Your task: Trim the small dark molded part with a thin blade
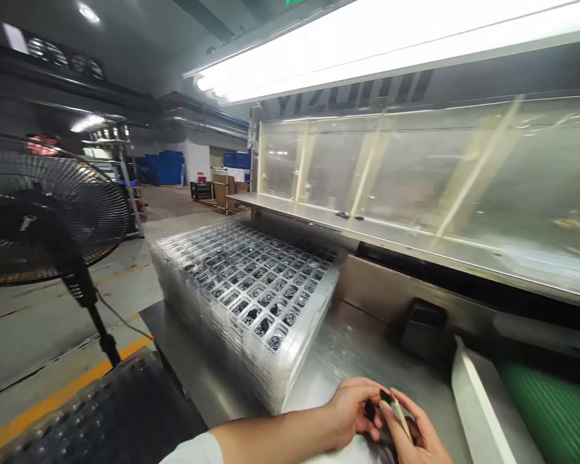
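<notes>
At the lower right of the head view, my left hand reaches in from the left, fingers curled round a small black part. My right hand is close against it, closed on a thin pale stick-like tool. A dark tip shows near the fingers at the tool's upper end; I cannot tell which piece it belongs to. To the left of both hands stands a tall stack of clear plastic trays. The top tray's pockets hold several small black parts.
A metal workbench lies under the stack. Beyond the hands are a black bin, a white-edged rail and a green ribbed surface. A framed clear panel rises behind a shelf. A black fan stands at left.
</notes>
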A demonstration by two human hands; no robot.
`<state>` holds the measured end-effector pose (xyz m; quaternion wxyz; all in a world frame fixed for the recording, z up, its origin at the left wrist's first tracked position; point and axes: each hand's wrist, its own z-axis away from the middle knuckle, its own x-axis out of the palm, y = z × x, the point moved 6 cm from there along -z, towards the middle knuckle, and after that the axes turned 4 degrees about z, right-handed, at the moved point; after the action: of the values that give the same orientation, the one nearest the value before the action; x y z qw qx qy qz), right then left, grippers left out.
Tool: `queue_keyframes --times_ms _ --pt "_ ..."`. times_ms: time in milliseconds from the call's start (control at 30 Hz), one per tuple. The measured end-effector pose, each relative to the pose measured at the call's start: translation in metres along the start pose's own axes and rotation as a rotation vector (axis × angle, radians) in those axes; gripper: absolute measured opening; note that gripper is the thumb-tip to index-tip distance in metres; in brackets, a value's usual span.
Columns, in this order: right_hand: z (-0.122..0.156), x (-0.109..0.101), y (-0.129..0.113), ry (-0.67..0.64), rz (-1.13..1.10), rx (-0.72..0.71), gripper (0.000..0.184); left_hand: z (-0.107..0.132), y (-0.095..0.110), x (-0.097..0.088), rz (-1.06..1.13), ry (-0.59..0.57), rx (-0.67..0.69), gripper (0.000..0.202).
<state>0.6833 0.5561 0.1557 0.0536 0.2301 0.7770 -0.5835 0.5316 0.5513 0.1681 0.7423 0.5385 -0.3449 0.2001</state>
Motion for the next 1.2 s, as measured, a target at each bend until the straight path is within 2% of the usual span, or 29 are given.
queue_keyframes --times_ms 233,400,600,900,1200 --pt "0.014 0.0 -0.037 0.024 0.038 -0.167 0.062 0.013 0.003 0.006 -0.017 0.01 -0.019 0.068" --pt "0.019 0.001 -0.046 0.021 -0.053 -0.204 0.052 0.015 0.003 0.002 -0.012 0.027 -0.012 0.073" --pt "0.016 0.002 -0.04 -0.012 -0.116 -0.139 0.05 0.017 0.006 0.001 -0.021 0.033 0.02 0.068" --pt "0.018 0.006 -0.025 -0.05 -0.258 0.121 0.065 0.015 0.004 0.003 -0.091 0.001 0.012 0.076" --pt "0.018 0.002 -0.041 -0.054 -0.311 0.072 0.054 0.017 0.004 0.005 -0.179 -0.057 -0.014 0.074"
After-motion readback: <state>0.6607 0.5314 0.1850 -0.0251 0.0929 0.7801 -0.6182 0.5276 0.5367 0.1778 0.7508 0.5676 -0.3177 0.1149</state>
